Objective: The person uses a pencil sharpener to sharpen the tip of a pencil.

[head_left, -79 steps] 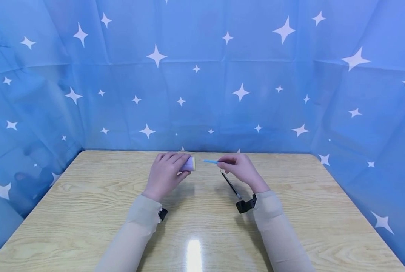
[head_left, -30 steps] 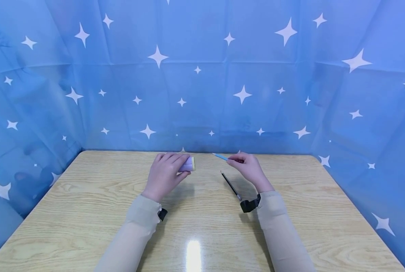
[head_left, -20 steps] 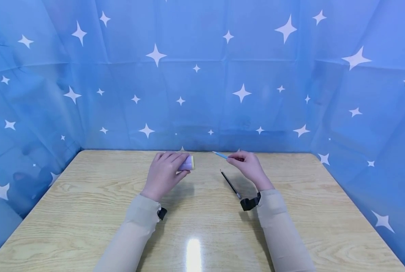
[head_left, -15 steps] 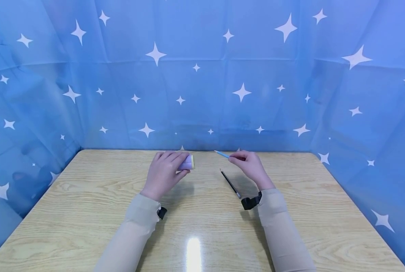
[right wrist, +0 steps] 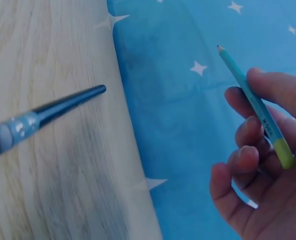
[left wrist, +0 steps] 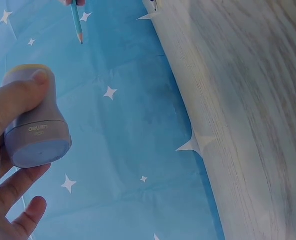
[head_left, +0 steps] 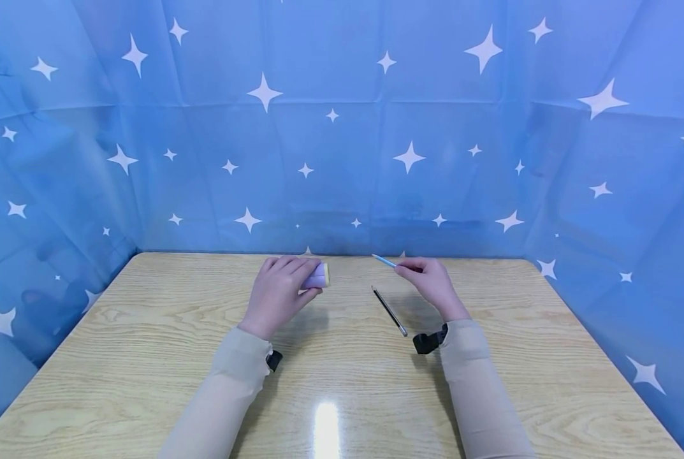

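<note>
My left hand [head_left: 280, 294] grips a lilac pencil sharpener [left wrist: 37, 107] with a yellow rim, thumb on its side, held above the table. In the head view the yellow-rimmed end of the sharpener [head_left: 317, 276] points right. Between thumb and forefinger my right hand [head_left: 430, 285] pinches a light-blue pencil [right wrist: 255, 102] with a yellow-green end. Its sharp tip points up and left, apart from the sharpener. Below the right hand, a dark pencil [head_left: 389, 311] with an eraser end lies slantwise on the table; it also shows in the right wrist view.
The wood-grain table [head_left: 118, 357] reaches back to a blue curtain [head_left: 342, 159] with white stars. A black wrist camera [head_left: 428, 342] sits at the right cuff, and another [head_left: 274, 361] at the left. Light glares on the front of the table.
The right hand has drawn the light-blue pencil away from the sharpener, to the right, and its tip now tilts upward. The left hand and the dark pencil have stayed in place.
</note>
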`<action>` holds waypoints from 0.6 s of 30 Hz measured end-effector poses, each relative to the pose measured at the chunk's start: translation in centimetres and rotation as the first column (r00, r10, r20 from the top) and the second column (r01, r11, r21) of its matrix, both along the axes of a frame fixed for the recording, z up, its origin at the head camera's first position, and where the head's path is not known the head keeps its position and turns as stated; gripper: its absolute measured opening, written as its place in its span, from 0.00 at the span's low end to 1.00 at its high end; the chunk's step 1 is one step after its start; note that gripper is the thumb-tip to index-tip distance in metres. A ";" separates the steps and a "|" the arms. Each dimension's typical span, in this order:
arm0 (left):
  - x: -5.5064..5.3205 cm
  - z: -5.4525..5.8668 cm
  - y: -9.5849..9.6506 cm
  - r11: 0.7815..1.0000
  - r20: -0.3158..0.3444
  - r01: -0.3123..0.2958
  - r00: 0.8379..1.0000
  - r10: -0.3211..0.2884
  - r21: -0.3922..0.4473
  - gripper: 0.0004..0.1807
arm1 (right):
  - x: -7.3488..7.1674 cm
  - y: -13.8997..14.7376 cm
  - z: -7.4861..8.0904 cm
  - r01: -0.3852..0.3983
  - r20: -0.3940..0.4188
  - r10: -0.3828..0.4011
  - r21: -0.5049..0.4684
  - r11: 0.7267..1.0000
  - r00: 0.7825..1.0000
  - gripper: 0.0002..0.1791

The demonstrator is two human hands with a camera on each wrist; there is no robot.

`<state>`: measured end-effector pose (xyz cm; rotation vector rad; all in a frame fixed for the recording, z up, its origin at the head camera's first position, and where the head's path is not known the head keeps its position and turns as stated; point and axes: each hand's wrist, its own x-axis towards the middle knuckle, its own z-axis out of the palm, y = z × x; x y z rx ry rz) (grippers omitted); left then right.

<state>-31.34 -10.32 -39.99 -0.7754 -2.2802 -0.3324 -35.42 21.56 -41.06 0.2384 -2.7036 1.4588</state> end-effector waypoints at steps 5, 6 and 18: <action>0.0 0.1 0.1 1.000 0.003 0.002 1.000 -0.002 -0.003 0.27 | -0.1 0.4 -0.2 0.005 0.004 -0.005 0.006 1.000 1.000 0.21; 0.0 0.1 0.1 1.000 0.005 0.001 1.000 -0.001 -0.004 0.27 | -0.2 0.4 -0.2 0.009 0.005 -0.009 0.005 1.000 1.000 0.20; 0.0 -0.1 0.2 1.000 0.026 0.003 1.000 -0.003 -0.010 0.27 | -0.5 1.3 -1.0 0.024 0.029 -0.025 0.045 0.999 0.999 0.21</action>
